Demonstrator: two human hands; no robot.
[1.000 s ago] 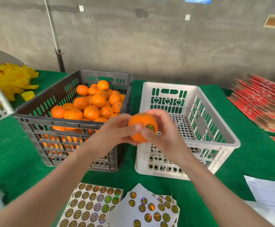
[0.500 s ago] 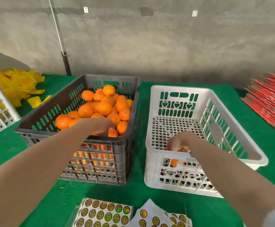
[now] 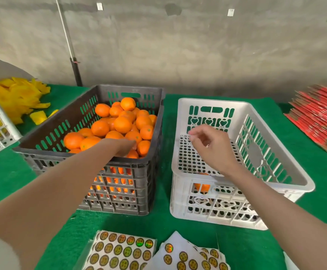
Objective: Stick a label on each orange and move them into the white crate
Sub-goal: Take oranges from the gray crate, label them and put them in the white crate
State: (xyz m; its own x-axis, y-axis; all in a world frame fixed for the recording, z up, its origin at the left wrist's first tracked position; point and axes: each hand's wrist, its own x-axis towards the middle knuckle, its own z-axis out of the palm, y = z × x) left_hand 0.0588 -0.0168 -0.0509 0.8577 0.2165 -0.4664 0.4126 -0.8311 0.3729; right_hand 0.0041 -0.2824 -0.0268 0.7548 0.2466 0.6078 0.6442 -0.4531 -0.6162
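Green felt cloth covers the table. Bare grey concrete wall rises behind the white perforated plastic crate.

Just left of the white crate: a dark grey slotted plastic crate heaped with glossy round oranges. In front of it: sheets of round holographic labels.

I see a lone orange inside the white crate at its near wall, showing through the slots; its label is hidden.

Right hand hovers over the white crate, fingers loosely curled, holding nothing. Left hand is down among the heaped oranges, fingers buried; I cannot tell if they grip one.
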